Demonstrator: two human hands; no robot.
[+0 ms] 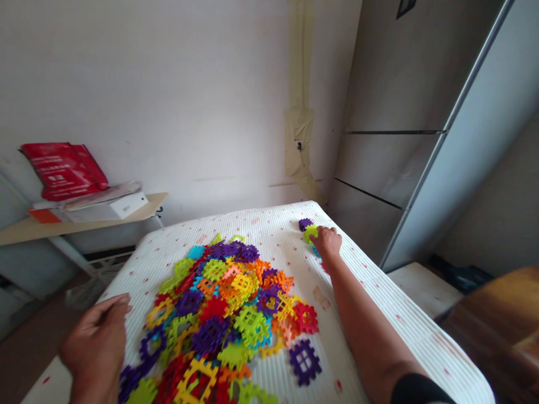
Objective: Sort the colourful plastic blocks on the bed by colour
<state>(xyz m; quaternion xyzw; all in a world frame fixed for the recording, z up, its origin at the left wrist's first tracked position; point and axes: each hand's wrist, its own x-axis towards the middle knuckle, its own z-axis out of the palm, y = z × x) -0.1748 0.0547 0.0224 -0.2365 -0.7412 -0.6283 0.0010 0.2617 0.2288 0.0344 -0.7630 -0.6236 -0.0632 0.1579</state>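
A large pile of colourful notched plastic pieces [227, 303] lies on the white table cover [278, 219]. At the far right part of the table my right hand [327, 241] is on a lime green piece [310, 232], its fingers closed at the piece's edge. Beyond it sits a purple piece [305, 224], and blue and red ones show partly beneath my hand and wrist. My left hand [101, 336] hovers left of the pile, thumb and fingertips pressed together, with nothing visible in them. A purple window-shaped piece [304, 362] lies apart at the pile's near right.
A side shelf [155, 205] at the left holds red packets [63, 171] and a white box [126, 205]. A tall grey refrigerator [379, 163] stands behind the table's right side. A blurred orange-brown object [501, 325] is at the lower right.
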